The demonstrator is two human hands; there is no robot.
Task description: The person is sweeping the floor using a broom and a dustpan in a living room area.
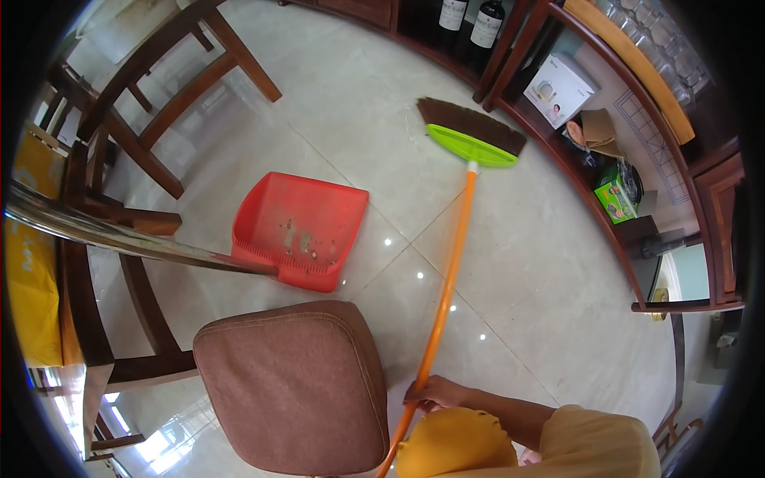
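My right hand (pixel 437 393) is closed around the orange pole of a broom (pixel 455 263), reaching in from the lower right in a yellow sleeve. At the far end of the pole, the broom's lime-green head (pixel 472 146) with dark brown bristles rests on the tiles near the cabinet. A red dustpan (pixel 307 215) lies on the floor left of the broom, with some bits of debris inside it. Its long shiny metal handle (pixel 151 243) runs off to the left edge. My left hand does not show.
A brown cushioned seat (pixel 291 390) stands close in front, just left of the pole. Dark wooden chairs (pixel 163 127) fill the left side. Along the right curves a wooden cabinet (pixel 550 171) with a white box (pixel 560 89), bottles (pixel 486 25) and glasses (pixel 665 36).
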